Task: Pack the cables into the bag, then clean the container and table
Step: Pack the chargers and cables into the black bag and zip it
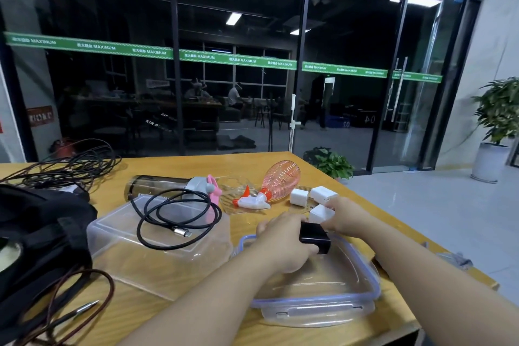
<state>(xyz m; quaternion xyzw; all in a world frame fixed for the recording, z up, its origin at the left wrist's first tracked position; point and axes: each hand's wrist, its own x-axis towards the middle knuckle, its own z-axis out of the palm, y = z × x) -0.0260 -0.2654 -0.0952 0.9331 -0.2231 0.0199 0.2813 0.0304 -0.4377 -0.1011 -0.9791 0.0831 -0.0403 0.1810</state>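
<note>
Head view: left hand (283, 241) grips black charger (314, 237) over lid (362, 267) at table's (196, 166) near edge. Right hand (344, 212) pinches white charger (321, 213). Black cable (174, 222) coiled on upturned container (118, 236), mid-table; bag (39, 230) at left edge.

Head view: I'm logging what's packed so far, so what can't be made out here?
- Bag: cut off by the left edge; its contents are hidden.
- Left hand fingers: hidden behind the black charger.
- Right hand fingers: hidden behind the white charger.
- Grey item at the table's right edge: blurred.
</note>
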